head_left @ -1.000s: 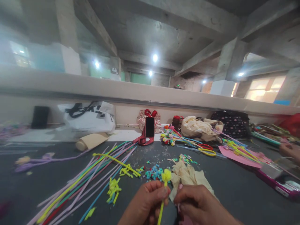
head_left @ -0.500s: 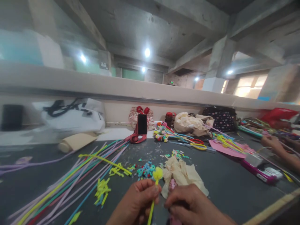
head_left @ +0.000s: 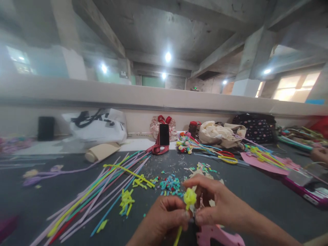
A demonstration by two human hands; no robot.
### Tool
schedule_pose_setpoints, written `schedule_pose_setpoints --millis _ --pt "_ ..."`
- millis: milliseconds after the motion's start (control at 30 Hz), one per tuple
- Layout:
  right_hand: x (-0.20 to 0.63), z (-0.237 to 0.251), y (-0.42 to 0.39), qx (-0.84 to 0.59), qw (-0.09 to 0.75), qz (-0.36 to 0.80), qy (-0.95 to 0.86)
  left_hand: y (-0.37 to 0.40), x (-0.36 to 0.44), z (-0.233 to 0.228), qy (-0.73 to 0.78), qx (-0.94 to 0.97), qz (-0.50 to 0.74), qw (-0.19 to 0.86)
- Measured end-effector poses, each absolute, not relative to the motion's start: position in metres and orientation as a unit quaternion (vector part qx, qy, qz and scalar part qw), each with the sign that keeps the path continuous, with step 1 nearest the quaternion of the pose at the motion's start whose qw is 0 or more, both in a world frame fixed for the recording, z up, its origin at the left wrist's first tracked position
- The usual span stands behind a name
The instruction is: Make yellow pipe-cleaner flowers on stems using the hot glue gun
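My left hand [head_left: 167, 215] pinches the stem of a yellow fuzzy pipe-cleaner flower [head_left: 190, 197], its head standing up above the fingers. My right hand [head_left: 215, 201] curves beside the flower, index finger and thumb apart, with nothing visible held between them; whether a fingertip touches the petals I cannot tell. Below the right hand lies a pink glue gun [head_left: 219, 235], its front partly hidden by the fingers. A crumpled cream cloth [head_left: 200, 173] shows behind that hand, mostly covered. Blue and teal cut pieces [head_left: 170, 184] are heaped just beyond my left hand.
Long coloured pipe cleaners [head_left: 87, 194] fan across the left of the dark table, beside yellow cut pieces [head_left: 126, 201]. A phone [head_left: 164, 134] stands on a red holder [head_left: 156, 149]. Finished pompom stems [head_left: 184, 145], yellow-handled scissors [head_left: 228, 159] and bags line the back. Another person's hand [head_left: 319, 154] is far right.
My right hand has let go of the glue gun and risen beside the flower, its fingers opening. The flower remains in my left hand. The view has turned slightly left.
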State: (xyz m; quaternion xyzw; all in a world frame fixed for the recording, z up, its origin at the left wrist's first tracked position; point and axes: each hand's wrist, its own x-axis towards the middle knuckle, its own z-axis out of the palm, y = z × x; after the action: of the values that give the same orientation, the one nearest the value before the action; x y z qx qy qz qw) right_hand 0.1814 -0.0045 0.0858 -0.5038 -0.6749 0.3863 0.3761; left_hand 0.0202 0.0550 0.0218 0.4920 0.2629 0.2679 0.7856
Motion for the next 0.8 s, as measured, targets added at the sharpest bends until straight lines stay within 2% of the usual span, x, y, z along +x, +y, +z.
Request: schedule_pose_setpoints --millis 333,500,800 --pt "0.178 0.080 0.002 -0.425 0.404 0.554 -0.591 0.052 0.019 0.027 0.257 0.529 0.262 0.765" --pt "0.178 0.082 0.002 -0.435 0.424 0.511 -0.608 0.048 0.020 0.032 0.236 0.498 0.262 0.792" --pt "0.176 0.086 -0.001 -0.475 0.384 0.426 -0.667 0.051 0.024 0.026 0.230 0.485 0.227 0.813"
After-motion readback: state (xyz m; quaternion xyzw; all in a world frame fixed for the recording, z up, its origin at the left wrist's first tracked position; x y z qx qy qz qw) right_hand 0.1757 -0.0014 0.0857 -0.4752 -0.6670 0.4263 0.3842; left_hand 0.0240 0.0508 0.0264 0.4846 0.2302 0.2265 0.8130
